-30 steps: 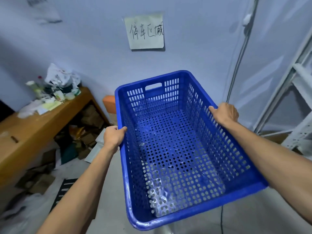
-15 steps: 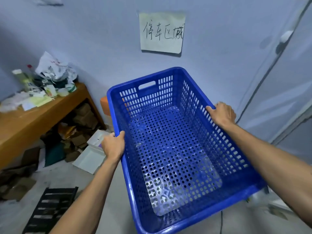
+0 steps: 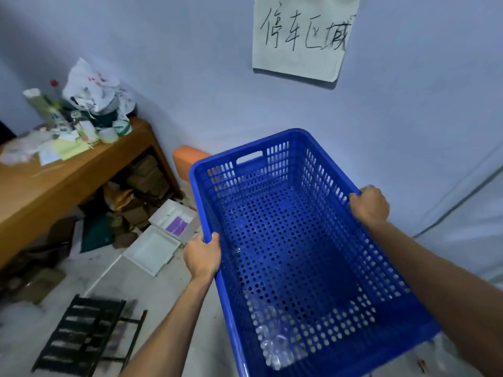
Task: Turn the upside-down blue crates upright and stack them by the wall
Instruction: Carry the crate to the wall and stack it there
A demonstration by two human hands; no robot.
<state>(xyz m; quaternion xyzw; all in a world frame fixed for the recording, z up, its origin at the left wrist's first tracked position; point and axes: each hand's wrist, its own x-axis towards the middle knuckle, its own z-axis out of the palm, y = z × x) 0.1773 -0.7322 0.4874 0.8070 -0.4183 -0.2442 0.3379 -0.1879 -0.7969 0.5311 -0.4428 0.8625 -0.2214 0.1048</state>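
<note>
Head view: crate (image 3: 294,257) upright, open side up, held off the floor near the wall (image 3: 206,77), centre to 5 o'clock.
Left hand (image 3: 202,257): fingers clasp the 9 o'clock rim.
Right hand (image 3: 370,205): fingers clasp the 2 o'clock rim.

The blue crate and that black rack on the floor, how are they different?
The blue crate is held up by the left hand and right hand, each with a grip on a long rim; the black rack lies flat on the floor, untouched. The crate is a deep box with walls; the rack looks flat. The crate has round holes in its bottom; the rack has long slats. Both are full of gaps.
</note>
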